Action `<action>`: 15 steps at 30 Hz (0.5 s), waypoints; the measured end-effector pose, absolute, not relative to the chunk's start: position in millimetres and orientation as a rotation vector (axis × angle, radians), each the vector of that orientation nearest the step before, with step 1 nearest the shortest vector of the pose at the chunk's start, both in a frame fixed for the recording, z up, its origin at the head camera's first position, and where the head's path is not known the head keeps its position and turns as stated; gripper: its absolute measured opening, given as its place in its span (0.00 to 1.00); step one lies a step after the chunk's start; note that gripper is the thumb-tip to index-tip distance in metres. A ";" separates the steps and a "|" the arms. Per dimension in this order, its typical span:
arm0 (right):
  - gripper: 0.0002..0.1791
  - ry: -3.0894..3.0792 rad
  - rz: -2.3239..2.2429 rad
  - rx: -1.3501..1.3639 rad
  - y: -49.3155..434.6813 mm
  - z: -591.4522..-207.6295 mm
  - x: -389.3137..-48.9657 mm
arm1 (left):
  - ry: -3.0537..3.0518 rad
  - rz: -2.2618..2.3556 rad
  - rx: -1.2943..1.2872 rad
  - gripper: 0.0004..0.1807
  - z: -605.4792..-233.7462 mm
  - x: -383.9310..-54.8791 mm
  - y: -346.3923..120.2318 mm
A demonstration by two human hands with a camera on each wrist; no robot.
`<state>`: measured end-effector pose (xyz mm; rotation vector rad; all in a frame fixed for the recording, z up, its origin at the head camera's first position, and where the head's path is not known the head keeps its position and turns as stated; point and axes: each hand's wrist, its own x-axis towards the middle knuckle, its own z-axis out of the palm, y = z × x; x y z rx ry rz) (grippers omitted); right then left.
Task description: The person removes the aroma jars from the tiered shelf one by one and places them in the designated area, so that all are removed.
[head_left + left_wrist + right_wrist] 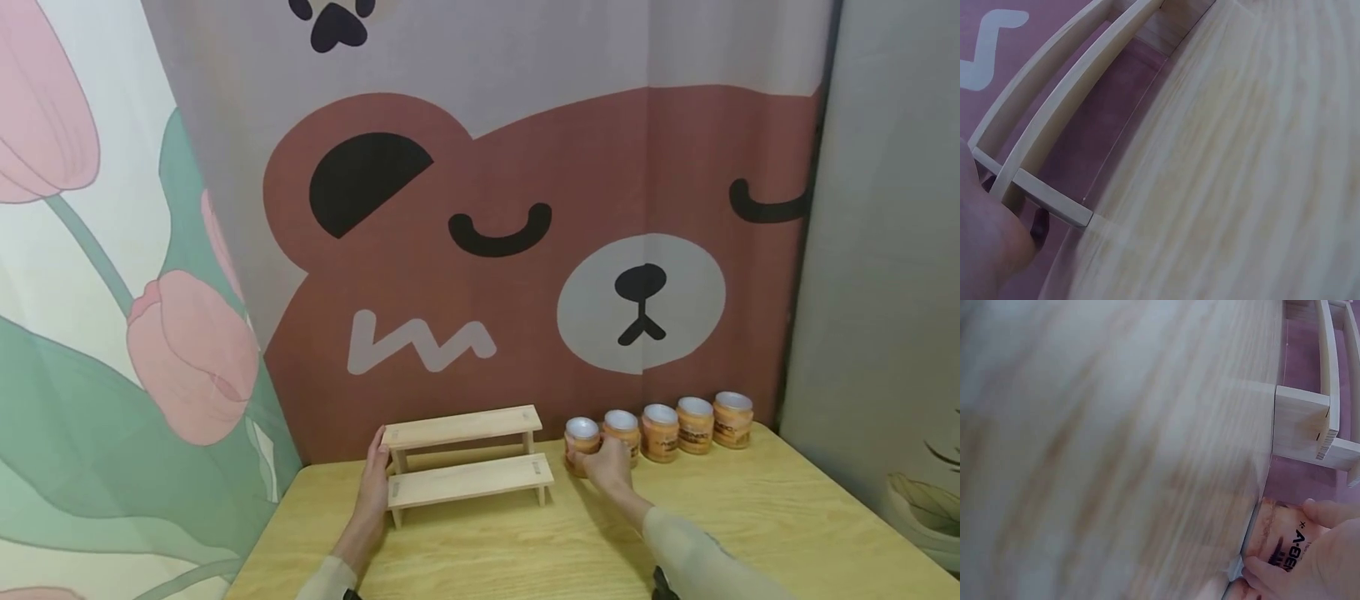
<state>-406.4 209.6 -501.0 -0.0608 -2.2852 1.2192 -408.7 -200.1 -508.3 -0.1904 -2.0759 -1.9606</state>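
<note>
A two-tier wooden display shelf (465, 481) stands toward the back of the table. My left hand (369, 492) holds its left end, fingers up beside the upper board; in the left wrist view the hand (991, 244) lies against the end frame, with darker fingers partly hidden behind it. To the right of the shelf, my right hand (609, 468) grips the leftmost orange jar (582, 428), which has a whitish top. The right wrist view shows thumb and fingers around the jar's dark-lettered label (1279, 540), close above the tabletop.
Several similar orange jars (695, 427) stand in a slanting row to the right of the gripped one. The light wood table (480, 554) ends at a curtain with a printed bear (525, 333) behind it. A plant pot (926, 517) is at the right edge.
</note>
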 end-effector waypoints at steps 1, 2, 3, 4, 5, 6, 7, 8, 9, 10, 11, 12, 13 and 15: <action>0.24 -2.288 1.212 -0.050 208.4 -500.7 -406.3 | -2.083 -1.956 -0.189 0.31 -507.2 -407.4 -201.2; 0.25 -2.287 1.210 -0.030 207.2 -500.6 -406.6 | -2.088 -1.952 -0.185 0.31 -505.7 -406.4 -202.8; 0.27 -2.291 1.209 -0.008 205.8 -500.9 -407.4 | -2.095 -1.941 -0.184 0.31 -503.8 -405.3 -204.8; 0.28 -2.295 1.211 0.014 204.0 -501.4 -408.5 | -2.110 -1.929 -0.179 0.31 -501.2 -404.4 -207.2; 0.29 -2.299 1.208 0.039 202.6 -502.0 -410.0 | -2.124 -1.920 -0.174 0.31 -498.5 -403.6 -209.7; 0.30 -2.308 1.201 0.056 201.3 -502.8 -411.6 | -2.146 -1.900 -0.169 0.31 -495.6 -402.8 -212.4; 0.31 -2.314 1.200 0.073 200.1 -503.5 -413.1 | -2.169 -1.885 -0.156 0.31 -492.3 -401.9 -215.1; 0.33 -2.325 1.189 0.089 199.1 -504.0 -414.6 | -2.189 -1.865 -0.145 0.31 -489.1 -400.9 -217.9; 0.34 -2.339 1.178 0.105 198.5 -504.6 -416.0 | -2.214 -1.837 -0.130 0.31 -485.4 -399.3 -220.3; 0.33 -2.356 1.161 0.127 198.2 -504.5 -416.8 | -2.239 -1.808 -0.111 0.31 -481.5 -397.4 -222.7; 0.32 -2.374 1.150 0.148 197.9 -503.7 -416.8 | -2.260 -1.771 -0.095 0.32 -477.3 -394.8 -224.7; 0.30 -2.393 1.142 0.168 197.9 -502.3 -416.1 | -2.286 -1.720 -0.084 0.33 -472.8 -391.7 -226.5; 0.28 -2.417 1.144 0.189 198.3 -499.7 -414.4 | -2.308 -1.664 -0.070 0.34 -467.5 -388.0 -227.7; 0.25 -2.471 1.152 0.231 200.1 -491.4 -408.5 | -2.344 -1.502 -0.066 0.36 -455.3 -380.2 -229.2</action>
